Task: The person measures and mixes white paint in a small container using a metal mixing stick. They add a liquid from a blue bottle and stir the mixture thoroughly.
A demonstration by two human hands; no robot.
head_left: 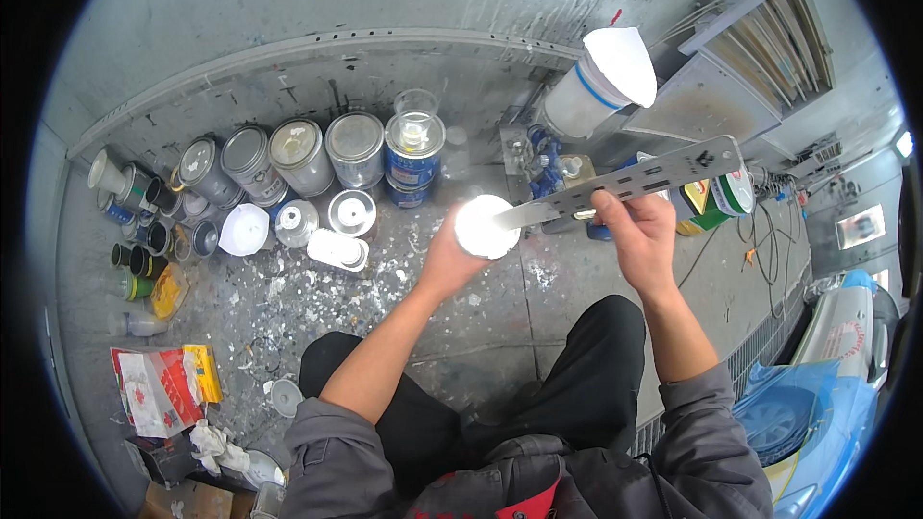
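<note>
My left hand (pixel 450 258) is wrapped round a cup of white paint (pixel 486 231), held above the floor between my knees and the row of cans. In my right hand (pixel 638 238) is a long flat metal paint stirring stick with punched holes (pixel 663 171), pinched between thumb and fingers. The stick slants down to the left, and its whitened lower end reaches into the cup's mouth. Glare on the paint hides how deep the tip goes.
Several paint cans (pixel 354 142) line the wall, with bottles (pixel 297 223) and small cups in front. A white paper-topped container (pixel 588 86) stands back right. Cables (pixel 769 240) lie on the right, near a car part-covered in blue film (pixel 798 413). A red-and-white package (pixel 159 389) lies left.
</note>
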